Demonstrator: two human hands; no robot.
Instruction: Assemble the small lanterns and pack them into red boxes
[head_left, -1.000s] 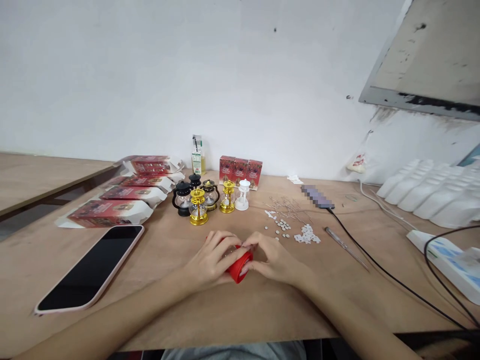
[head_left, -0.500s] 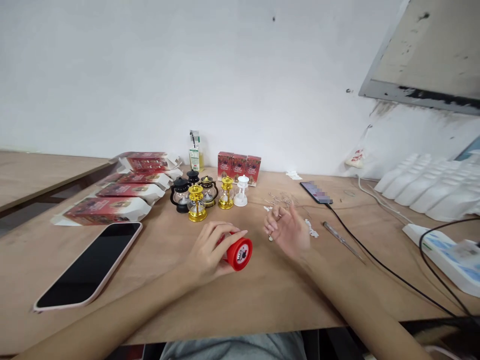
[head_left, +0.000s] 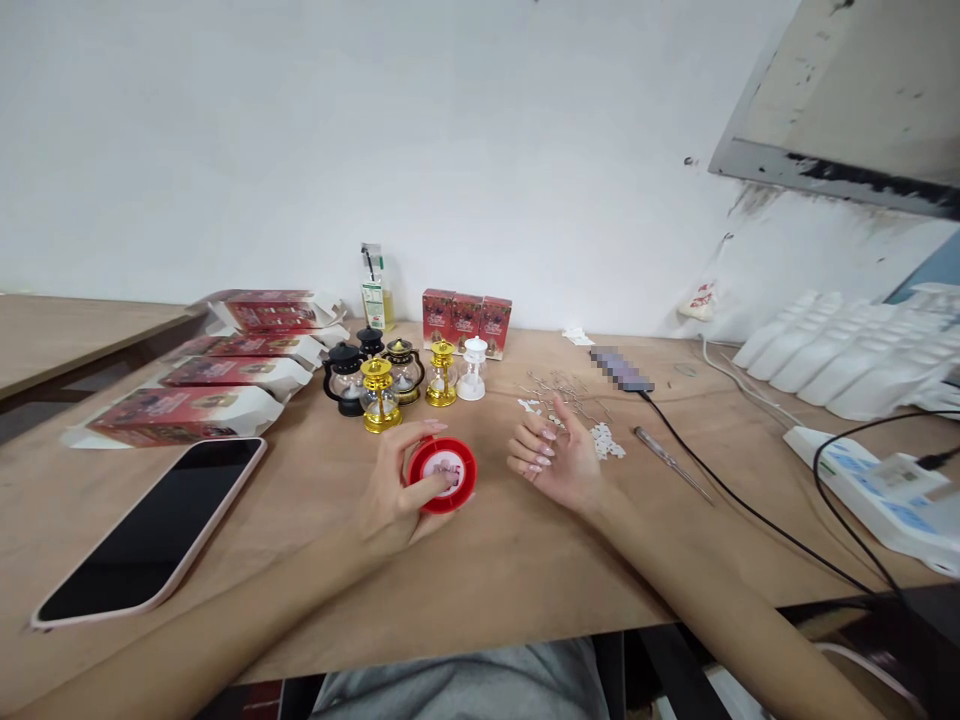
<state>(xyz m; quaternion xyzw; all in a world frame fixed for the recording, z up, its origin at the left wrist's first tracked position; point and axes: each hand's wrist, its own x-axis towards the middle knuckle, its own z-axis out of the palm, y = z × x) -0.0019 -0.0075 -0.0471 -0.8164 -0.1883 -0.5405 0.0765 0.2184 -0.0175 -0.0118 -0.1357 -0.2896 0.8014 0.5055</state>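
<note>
Base (head_left: pixel 469 474), red, clasped by left grip (head_left: pixel 388 496), white disc (head_left: pixel 433 463) inside, right grip (head_left: pixel 562 465) slack, empty

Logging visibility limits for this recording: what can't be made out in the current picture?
Head view, all of these:
Red round piece: centre partly covered by the left hand.
Small white pieces: some behind the right hand, so uncountable.
Corded phone: screen pixelated.
Upright red boxes: smaller print too tiny and blurred.
White stacked items: cut off by the right edge.
</note>
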